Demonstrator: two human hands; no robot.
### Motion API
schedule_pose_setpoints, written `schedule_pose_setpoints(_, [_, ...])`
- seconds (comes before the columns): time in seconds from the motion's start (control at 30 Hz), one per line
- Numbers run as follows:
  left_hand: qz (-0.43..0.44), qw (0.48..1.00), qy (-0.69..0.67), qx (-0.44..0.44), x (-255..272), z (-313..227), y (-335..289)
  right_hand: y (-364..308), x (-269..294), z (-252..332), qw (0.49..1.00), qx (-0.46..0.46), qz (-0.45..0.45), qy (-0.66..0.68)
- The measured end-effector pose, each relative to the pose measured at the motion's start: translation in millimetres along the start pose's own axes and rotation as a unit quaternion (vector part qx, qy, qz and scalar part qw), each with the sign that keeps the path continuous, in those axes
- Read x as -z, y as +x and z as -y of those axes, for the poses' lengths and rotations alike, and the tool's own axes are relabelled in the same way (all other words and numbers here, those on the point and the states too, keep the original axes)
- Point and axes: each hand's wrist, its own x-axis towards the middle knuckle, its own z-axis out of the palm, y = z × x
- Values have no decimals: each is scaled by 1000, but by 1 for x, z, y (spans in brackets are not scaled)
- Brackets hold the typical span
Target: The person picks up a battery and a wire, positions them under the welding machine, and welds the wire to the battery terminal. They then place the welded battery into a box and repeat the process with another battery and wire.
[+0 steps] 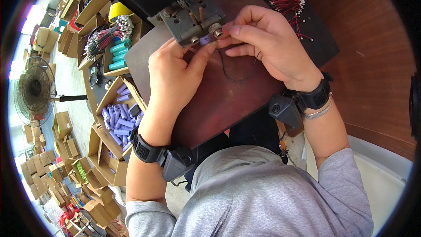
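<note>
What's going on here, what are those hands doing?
A person is working at a machine. The left hand holds a small purple cylinder by the machine's metal front. The right hand is close beside it; what it grips is hard to see. A thin dark wire loops below them. More purple cylinders lie off to the left.

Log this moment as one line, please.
left hand: at purple cell | right hand: beside purple cell | purple cell: at metal machine head | dark wire: looped between hands

The cell (205, 40) is purple, the wire (231, 79) is black, the board (210, 109) is dark red, and the shirt (267, 193) is mottled grey.
</note>
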Motion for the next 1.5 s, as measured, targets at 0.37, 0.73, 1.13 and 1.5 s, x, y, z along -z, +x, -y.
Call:
schedule_pose_setpoints(0.37, [-1, 1000, 12, -5, 1, -2, 1, -1, -2, -4, 999, 15, -12, 46])
schedule_pose_setpoints(0.73, [4, 1000, 6, 2, 5, -7, 3, 0, -3, -2, 1000, 17, 2, 24])
schedule_pose_setpoints(1.13, [31, 992, 25, -122, 0, -4, -3, -29, 7, -9, 989, 99, -2, -112])
schedule_pose_setpoints(1.5, [83, 994, 36, -63, 2, -18, -3, -205, 134, -20, 927, -21, -230, -297])
